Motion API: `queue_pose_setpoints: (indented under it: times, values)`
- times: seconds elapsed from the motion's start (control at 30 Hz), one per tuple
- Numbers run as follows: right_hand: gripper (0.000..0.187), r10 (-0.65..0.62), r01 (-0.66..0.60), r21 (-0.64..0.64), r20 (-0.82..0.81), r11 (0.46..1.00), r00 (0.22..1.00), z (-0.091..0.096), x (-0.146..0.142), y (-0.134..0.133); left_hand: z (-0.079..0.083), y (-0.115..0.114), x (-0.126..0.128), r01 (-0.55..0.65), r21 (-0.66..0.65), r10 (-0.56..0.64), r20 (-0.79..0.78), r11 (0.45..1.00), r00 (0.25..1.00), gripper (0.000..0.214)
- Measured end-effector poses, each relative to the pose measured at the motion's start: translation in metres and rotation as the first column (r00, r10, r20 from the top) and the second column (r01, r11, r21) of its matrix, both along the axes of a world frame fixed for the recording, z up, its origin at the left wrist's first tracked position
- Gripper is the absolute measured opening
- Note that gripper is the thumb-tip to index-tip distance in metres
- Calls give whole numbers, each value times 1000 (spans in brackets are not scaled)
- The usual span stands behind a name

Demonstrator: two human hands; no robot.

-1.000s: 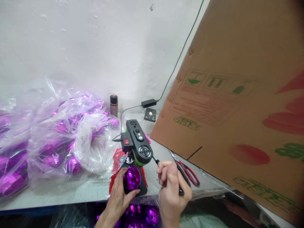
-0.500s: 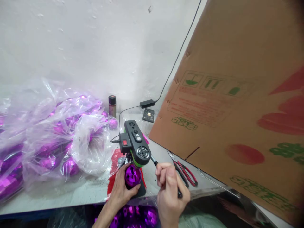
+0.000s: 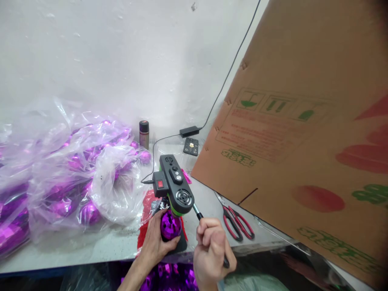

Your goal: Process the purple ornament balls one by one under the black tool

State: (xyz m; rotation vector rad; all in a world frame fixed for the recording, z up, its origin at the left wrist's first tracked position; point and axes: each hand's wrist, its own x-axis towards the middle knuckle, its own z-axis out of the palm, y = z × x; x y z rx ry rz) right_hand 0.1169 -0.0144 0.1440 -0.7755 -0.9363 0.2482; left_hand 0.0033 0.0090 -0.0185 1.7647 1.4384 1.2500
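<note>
L hand holds purple ball w/ half-curled fingers, under black machine, nr front edge of table. R hand is closed on lever; narrow room is btw it and scissors, carton edge bounding the far side.

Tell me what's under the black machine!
A purple ball in the left hand, a black base and a red sheet. The machine hides the ball's top, so I can't tell if they touch.
</note>
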Motion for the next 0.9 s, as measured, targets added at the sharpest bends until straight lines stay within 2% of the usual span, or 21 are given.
queue_pose_setpoints:
  times: [0.9]
  values:
    - [50,52,-52,-31,-7,998,999,-9,2,-2,1,0,3,-25,49,25,-4,998,1000,77]
